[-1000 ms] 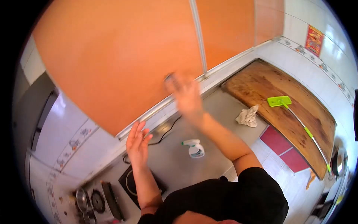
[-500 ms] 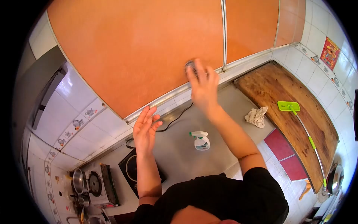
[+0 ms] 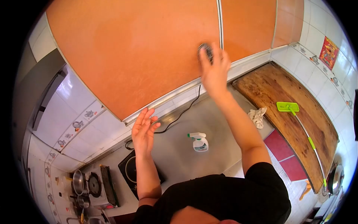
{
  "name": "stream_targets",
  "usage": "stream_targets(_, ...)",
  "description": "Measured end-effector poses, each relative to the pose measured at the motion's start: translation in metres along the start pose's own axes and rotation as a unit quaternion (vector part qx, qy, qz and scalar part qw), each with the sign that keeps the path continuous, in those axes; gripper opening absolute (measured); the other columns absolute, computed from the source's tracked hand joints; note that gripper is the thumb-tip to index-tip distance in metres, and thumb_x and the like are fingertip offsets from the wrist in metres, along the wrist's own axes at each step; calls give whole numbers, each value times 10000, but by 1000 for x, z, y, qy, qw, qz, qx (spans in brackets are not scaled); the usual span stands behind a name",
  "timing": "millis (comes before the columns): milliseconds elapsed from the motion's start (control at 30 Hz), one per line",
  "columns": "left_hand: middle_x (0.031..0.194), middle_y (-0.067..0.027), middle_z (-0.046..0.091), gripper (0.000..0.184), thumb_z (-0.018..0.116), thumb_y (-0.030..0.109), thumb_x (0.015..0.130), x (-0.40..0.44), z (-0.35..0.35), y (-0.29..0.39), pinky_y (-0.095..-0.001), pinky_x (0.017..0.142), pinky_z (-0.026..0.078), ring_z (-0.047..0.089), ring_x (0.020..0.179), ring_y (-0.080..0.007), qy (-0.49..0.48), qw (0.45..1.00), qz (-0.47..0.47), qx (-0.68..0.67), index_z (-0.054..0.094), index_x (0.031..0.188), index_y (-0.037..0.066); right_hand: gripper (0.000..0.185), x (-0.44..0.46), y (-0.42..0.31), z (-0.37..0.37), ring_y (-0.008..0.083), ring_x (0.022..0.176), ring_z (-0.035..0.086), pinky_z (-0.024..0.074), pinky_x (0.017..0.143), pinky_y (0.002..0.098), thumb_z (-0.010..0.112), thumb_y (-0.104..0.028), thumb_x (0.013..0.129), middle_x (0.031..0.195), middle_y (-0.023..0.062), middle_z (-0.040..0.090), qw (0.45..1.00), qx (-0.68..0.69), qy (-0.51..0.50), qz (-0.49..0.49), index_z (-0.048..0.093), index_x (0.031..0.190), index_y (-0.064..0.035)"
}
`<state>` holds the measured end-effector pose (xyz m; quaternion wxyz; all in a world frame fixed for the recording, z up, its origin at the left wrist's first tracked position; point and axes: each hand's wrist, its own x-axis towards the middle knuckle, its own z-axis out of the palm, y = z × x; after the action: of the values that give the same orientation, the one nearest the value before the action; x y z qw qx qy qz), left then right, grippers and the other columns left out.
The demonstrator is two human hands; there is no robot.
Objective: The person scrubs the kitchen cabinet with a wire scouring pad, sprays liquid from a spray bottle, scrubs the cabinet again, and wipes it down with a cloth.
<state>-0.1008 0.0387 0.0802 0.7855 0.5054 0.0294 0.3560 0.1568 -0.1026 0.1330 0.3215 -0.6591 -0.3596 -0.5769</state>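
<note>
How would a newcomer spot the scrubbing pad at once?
Find the large orange cabinet door at top left. Near its lower right corner, the right hand grips a dark grey, rounded scrubbing pad. Its dark, rough surface stands out from the plain orange behind and the narrow, pale metal strip alongside.

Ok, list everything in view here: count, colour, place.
panels: 3, orange, top
scrubbing pad: 1, dark, at the largest panel
counter: 1, grey, centre
spray bottle: 1, white and green, on the counter
cable: 1, black, counter's back
board: 1, brown, right
mop: 1, green, on the board
cloth: 1, whitish, by the board
cooktop: 1, black, left of the spray bottle
stove: 1, silver, lower left
pots: at least 2, silver, lower left
hood: 1, grey, left
poster: 1, red, right wall
left hand: 1, bare, raised
right hand: 1, bare, holding the scrubbing pad
</note>
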Motion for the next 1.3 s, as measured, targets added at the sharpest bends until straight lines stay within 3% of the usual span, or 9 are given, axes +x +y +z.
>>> stream_targets(67,1296,-203,553,483,542,40,932,1,-3,-1,-353,806,546,602,1031,-236,4,1000,3,2,403,1381,-75,438,-17,-21,-2,389,1102,476,406,904,499,635,-17,771,1372,167,463,992,47,-26,-110,619,1201,-97)
stream_targets(167,1291,-197,559,477,541,39,934,2,-4,-3,-355,803,548,607,1024,-236,2,1000,7,1,407,1377,-75,455,16,5,2,395,1113,475,419,894,508,632,-10,758,1378,167,462,992,15,30,-120,618,1204,-101)
stream_targets(267,1301,-199,553,489,563,71,924,0,0,-5,-344,810,544,592,1029,-231,9,1000,7,4,419,1370,-72,398,61,34,-1,379,1139,476,429,922,514,602,-62,801,1387,160,469,997,-47,54,-2,624,1194,-125)
stream_targets(400,1302,-195,554,494,574,97,924,1,3,-3,-337,813,541,586,1032,-226,22,999,11,32,427,1366,-68,446,22,-11,6,407,1162,457,419,883,534,572,-92,810,1429,190,404,957,113,-26,-265,570,1255,-86)
stream_targets(567,1265,-191,582,459,543,37,935,-2,4,-6,-350,804,551,615,1019,-228,27,1000,17,-2,423,1365,-73,437,95,48,2,348,1174,463,436,851,525,576,-107,812,1389,161,461,996,-28,75,-24,579,1248,-127)
stream_targets(700,1265,-182,585,446,540,29,933,0,5,-6,-350,803,550,615,1020,-225,32,999,24,-3,439,1358,-63,460,38,0,1,352,1085,495,427,819,502,584,-85,798,1357,149,474,956,117,-2,-268,561,1257,-110)
stream_targets(900,1261,-181,588,447,548,33,930,-2,8,-7,-353,804,554,618,1019,-226,33,999,29,-11,443,1354,-61,386,97,51,-5,341,1133,499,426,875,506,589,-126,810,1351,129,502,995,-39,49,-79,591,1196,-105)
stream_targets(1000,1252,-182,593,448,553,34,927,-1,6,-10,-353,801,561,625,1012,-228,49,998,32,9,444,1350,-64,399,55,27,0,343,1176,460,409,906,504,599,-120,796,1391,122,456,962,48,-3,-269,596,1194,-98)
stream_targets(1300,1240,-168,604,454,576,38,917,-1,11,-13,-347,803,567,629,1013,-226,54,997,45,-11,448,1341,-65,416,168,95,-9,332,1157,458,417,807,463,640,-106,759,1371,128,471,974,-76,88,-193,632,1175,-117)
